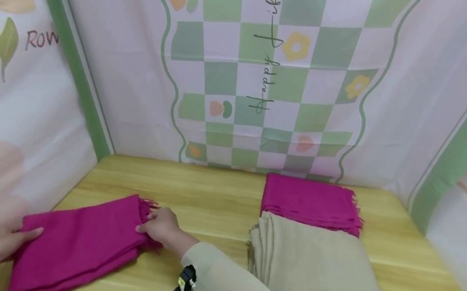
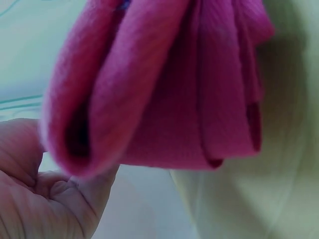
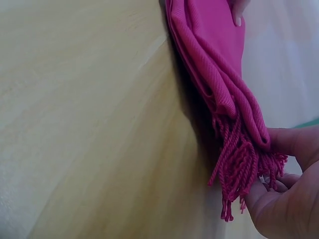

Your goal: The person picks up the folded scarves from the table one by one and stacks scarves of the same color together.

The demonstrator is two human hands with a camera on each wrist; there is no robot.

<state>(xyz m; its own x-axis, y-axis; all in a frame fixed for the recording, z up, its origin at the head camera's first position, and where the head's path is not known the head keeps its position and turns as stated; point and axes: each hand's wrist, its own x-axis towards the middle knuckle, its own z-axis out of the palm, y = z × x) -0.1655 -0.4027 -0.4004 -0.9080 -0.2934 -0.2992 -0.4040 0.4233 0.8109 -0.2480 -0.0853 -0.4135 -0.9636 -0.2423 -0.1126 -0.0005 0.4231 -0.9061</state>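
Head view put the scarf [image 1: 79, 238] at the left of the table [image 1: 208, 187], folded into a layered oblong and slanting, its fringe [image 1: 148, 203] toward the middle. Both hands had hold of it. The left hand [image 1: 6, 241] gripped the plain end, thumb on top, and the left wrist view showed rounded folds above that palm. The right hand [image 1: 161, 226] pinched the fringed corner, and in the right wrist view the tassels hung loose by its fingers. Whether the whole underside was off the wood, I could not tell.

At the right, two pieces already lay folded, with no hand on them: a pink cloth [image 1: 307, 201] at the back and a beige cloth [image 1: 319, 273] in front of it, meeting or overlapping its near edge; which of the two, the view did not settle.

Judging from this, the work looked mostly done. The scarf's main folds seemed made, though its lower layers stuck out past the top one. What remained appeared to be this one piece, not yet released; evening its layers and loose tassels looked unfinished.
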